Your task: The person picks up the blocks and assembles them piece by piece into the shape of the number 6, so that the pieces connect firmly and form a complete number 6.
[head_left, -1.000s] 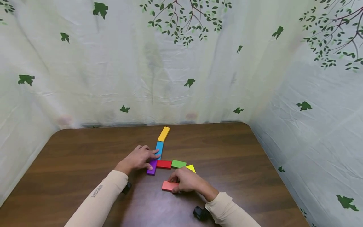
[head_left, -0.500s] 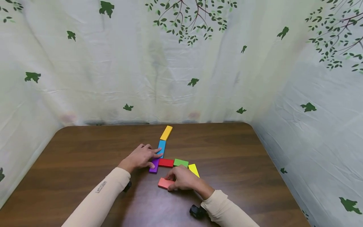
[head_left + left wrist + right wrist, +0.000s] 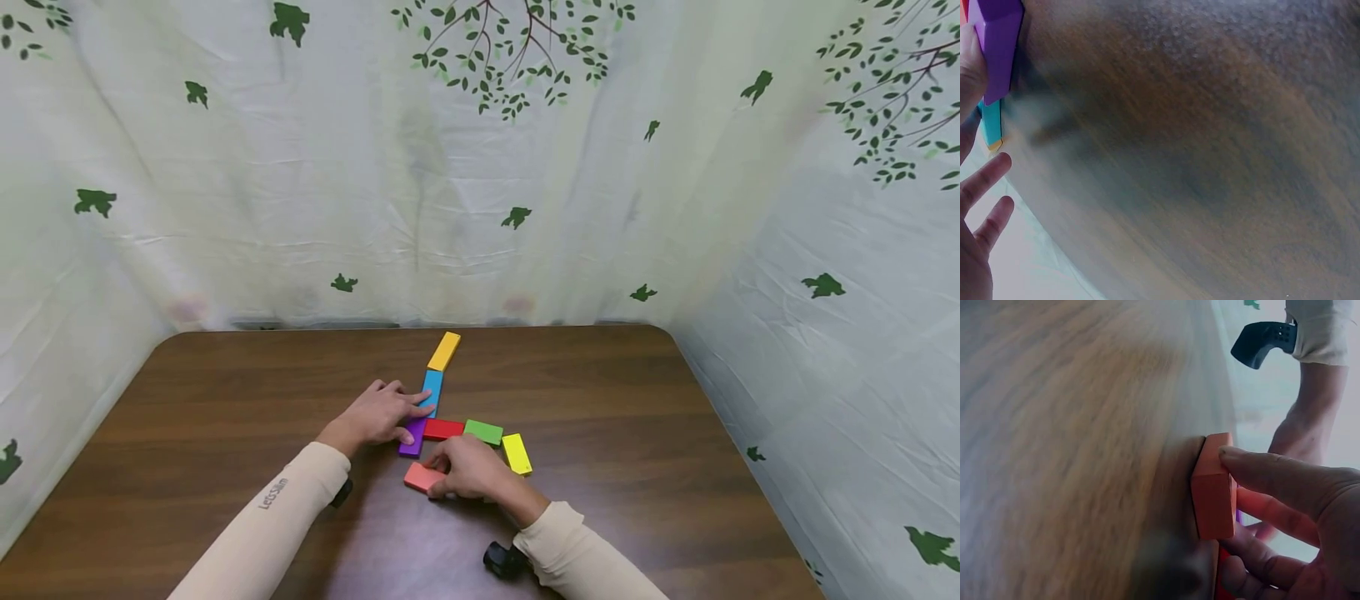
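My right hand pinches a salmon-coloured block between thumb and fingers, low over the table or on it, just in front of the row. The block's end faces the camera in the right wrist view. My left hand rests with spread fingers on a blue block, its thumb touching a purple block. A red block runs right from the purple one, followed by a green block and a slanted yellow block. An orange-yellow block lies beyond the blue one.
The blocks lie flat on a brown wooden table. A pale curtain with printed leaves hangs behind the table's far edge and along its sides. A dark camera sits at my right wrist.
My right hand has slid the salmon block leftward and slightly away, toward the purple block. More of the yellow block shows. The left hand keeps its place on the blocks; the head view has shifted slightly.
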### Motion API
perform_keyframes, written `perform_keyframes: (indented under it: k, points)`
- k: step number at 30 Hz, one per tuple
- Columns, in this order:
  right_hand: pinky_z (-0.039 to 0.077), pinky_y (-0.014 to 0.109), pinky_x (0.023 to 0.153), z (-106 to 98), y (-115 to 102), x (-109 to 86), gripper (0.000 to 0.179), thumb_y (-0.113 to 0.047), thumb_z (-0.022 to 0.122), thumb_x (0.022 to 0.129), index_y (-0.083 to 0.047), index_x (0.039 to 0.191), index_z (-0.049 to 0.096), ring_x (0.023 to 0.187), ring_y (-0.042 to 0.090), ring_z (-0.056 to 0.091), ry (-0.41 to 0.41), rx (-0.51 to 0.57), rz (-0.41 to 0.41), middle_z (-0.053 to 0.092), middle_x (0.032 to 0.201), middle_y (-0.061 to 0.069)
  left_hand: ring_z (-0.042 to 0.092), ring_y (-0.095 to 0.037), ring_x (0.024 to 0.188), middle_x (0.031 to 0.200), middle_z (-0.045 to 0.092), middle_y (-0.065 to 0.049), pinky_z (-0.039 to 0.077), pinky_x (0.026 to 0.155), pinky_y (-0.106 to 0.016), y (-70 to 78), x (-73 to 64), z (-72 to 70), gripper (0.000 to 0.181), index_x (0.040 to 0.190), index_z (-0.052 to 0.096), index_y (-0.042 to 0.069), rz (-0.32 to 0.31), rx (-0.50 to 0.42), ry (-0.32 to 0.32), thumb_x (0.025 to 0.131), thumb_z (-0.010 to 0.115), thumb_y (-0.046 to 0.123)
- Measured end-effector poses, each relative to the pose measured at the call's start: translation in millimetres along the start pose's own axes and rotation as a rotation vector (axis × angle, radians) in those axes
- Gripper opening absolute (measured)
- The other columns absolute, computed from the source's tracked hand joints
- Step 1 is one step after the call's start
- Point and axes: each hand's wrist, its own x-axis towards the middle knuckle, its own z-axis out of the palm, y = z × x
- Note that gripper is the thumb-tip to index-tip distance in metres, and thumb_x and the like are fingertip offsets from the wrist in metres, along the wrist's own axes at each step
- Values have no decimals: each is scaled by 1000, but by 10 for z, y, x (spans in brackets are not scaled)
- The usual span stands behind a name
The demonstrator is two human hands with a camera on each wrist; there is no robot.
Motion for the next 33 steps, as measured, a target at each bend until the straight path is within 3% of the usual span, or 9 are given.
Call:
perform_keyframes:
  k: [19, 33]
  points:
    - [41, 16, 58, 144, -80, 127, 33, -29, 84, 74, -12, 102, 76, 64, 0, 49, 86, -46, -18, 64, 72, -12, 50, -30, 108, 145, 48, -7, 38, 89, -49, 27, -18, -19, 64, 137, 56, 18, 1, 1, 19, 80, 74, 38]
    - [38, 17, 55, 160, -129, 111, 31, -28, 84, 74, -13, 99, 78, 61, 0, 46, 135, -80, -10, 60, 66, -13, 49, -30, 111, 146, 47, -6, 37, 91, -50, 7, 0, 11, 64, 138, 55, 19, -10, -1, 15, 80, 74, 38]
